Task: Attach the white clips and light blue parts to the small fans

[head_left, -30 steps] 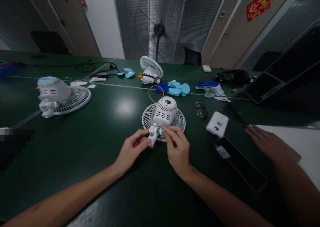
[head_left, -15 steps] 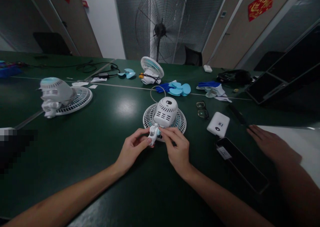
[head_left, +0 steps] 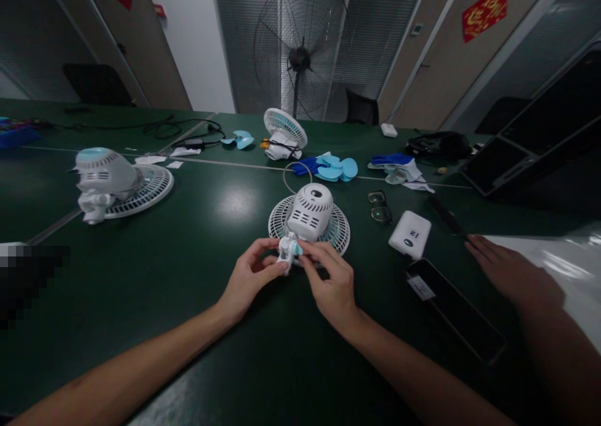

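A small white fan [head_left: 308, 210] lies grille-down on the dark green table in front of me, its motor housing upward. Its white clip bracket [head_left: 285, 251] points toward me. My left hand [head_left: 253, 273] grips that bracket between thumb and fingers from the left. On the right side of the bracket is a light blue knob [head_left: 297, 249], pinched by the thumb and fingertips of my right hand [head_left: 332, 282]. The fingertips partly hide the knob.
Another fan [head_left: 106, 182] lies at left; a third fan [head_left: 284, 135] stands farther back beside light blue blades [head_left: 337, 168] and gloves [head_left: 397, 166]. Glasses [head_left: 379, 207], a white power bank [head_left: 410, 234] and a black phone [head_left: 455, 310] lie right. Another person's hand [head_left: 514, 269] rests at far right.
The light blue knob has turned, its flat wing now showing more. My right fingers have shifted slightly around it; my left hand stays on the bracket.
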A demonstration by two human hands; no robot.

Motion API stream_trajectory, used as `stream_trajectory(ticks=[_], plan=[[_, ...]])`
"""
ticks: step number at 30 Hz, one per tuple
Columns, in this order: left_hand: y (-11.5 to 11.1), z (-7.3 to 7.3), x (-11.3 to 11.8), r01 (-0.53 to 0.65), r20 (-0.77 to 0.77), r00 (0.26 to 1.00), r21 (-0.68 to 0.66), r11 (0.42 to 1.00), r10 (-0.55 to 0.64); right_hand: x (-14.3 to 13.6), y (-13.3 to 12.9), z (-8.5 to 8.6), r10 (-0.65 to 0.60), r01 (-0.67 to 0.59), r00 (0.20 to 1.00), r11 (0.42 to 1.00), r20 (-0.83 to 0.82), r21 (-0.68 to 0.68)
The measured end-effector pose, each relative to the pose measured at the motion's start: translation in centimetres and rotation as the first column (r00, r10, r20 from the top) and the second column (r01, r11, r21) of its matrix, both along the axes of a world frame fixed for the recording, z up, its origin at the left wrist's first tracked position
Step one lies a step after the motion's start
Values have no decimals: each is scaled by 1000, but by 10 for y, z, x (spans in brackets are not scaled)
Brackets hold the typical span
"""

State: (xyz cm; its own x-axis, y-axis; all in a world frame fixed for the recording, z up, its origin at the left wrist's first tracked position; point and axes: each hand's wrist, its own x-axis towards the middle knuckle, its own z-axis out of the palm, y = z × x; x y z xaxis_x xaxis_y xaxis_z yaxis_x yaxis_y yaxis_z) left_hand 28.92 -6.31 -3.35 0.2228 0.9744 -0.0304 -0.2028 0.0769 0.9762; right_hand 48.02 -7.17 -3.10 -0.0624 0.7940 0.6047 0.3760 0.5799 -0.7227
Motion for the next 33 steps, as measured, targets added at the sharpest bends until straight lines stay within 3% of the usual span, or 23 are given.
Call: stream_trajectory(ticks=[11, 17, 24, 33], plan=[[0, 3, 10, -114, -225, 960, 244, 963, 170, 0, 0, -4, 5, -8, 999, 996, 39, 84], [-1, 8, 6, 54, -418, 890, 492, 869, 182, 1, 0, -6, 22, -28, 998, 995, 62, 93], [0, 9, 3, 65, -432, 879, 526, 848, 201, 1, 1, -1, 17, -34, 993, 988, 114, 147], [0, 5, 0, 120, -483, 853, 549, 827, 197, 1, 3, -2, -68, 58, 996, 987, 60, 152]])
